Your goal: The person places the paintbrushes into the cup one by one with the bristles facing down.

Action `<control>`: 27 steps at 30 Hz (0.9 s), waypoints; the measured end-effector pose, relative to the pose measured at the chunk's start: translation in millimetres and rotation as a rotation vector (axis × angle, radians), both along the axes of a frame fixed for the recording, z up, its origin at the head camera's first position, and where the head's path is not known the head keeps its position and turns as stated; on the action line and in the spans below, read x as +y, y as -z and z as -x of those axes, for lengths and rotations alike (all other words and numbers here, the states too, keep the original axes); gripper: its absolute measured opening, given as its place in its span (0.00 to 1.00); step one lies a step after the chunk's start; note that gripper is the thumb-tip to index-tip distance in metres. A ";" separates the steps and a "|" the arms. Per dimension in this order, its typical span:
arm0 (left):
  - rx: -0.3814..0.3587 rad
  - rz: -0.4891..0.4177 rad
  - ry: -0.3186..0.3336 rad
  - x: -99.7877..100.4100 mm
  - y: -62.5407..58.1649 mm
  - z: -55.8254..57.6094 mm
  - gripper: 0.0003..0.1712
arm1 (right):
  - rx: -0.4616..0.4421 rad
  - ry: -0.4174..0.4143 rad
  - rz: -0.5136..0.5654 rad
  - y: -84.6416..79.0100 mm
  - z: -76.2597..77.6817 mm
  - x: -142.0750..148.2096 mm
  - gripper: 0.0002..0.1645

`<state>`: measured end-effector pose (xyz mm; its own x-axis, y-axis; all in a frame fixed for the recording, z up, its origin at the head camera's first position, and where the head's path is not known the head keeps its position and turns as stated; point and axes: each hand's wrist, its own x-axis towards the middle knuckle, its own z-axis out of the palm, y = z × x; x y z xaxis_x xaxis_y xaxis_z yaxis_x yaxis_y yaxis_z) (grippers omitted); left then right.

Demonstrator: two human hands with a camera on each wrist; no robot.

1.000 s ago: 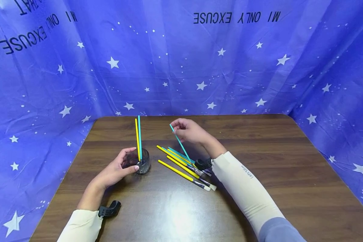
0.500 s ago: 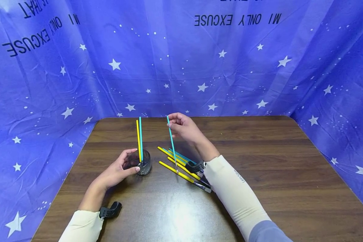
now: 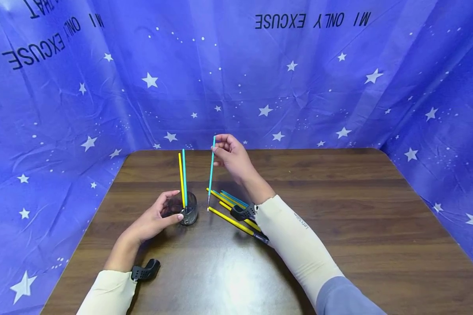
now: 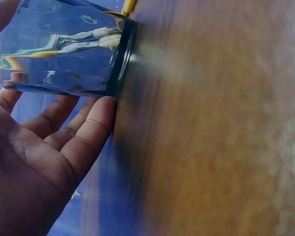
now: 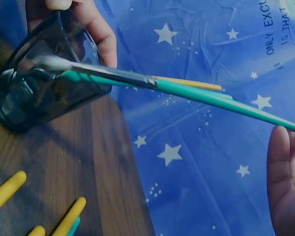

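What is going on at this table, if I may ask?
A person is handling paintbrushes and a glass. The left hand holds the glass, where a yellow brush and a teal brush stand bristles down. The right hand pinches another teal brush near its handle end, bristles down, beside the glass but not in it. More brushes lie on the table.

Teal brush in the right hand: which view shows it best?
Right wrist: the teal brush is largest there, its bristles, ferrule and handle distinct, though the bristle tip blurs. Head shows it far smaller, pinched in the right hand. Left wrist doesn't show it.
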<state>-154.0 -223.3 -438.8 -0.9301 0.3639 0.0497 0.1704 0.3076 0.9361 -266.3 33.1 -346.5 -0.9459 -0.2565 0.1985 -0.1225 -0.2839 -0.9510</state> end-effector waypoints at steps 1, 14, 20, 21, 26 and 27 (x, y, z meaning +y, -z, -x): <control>-0.001 0.000 0.002 0.4 0.0 0.5 0.40 | -0.001 0.012 0.008 -1.6 0.3 -2.0 0.19; -0.004 0.031 -0.003 0.2 -2.2 0.8 0.40 | 0.070 0.068 0.010 2.1 -8.3 -33.8 0.18; 0.005 0.024 -0.005 0.5 -2.0 0.0 0.40 | 0.142 0.031 -0.126 21.5 -16.5 -48.6 0.16; 0.006 0.022 -0.003 0.7 -2.1 0.0 0.40 | 0.142 0.026 -0.137 24.8 -17.5 -50.2 0.16; 0.003 0.013 0.007 0.8 -2.4 0.5 0.40 | 0.125 0.010 -0.180 36.7 -22.2 -55.9 0.16; 0.001 0.015 0.005 0.8 -2.5 0.4 0.40 | 0.118 0.006 -0.186 38.6 -22.5 -56.9 0.16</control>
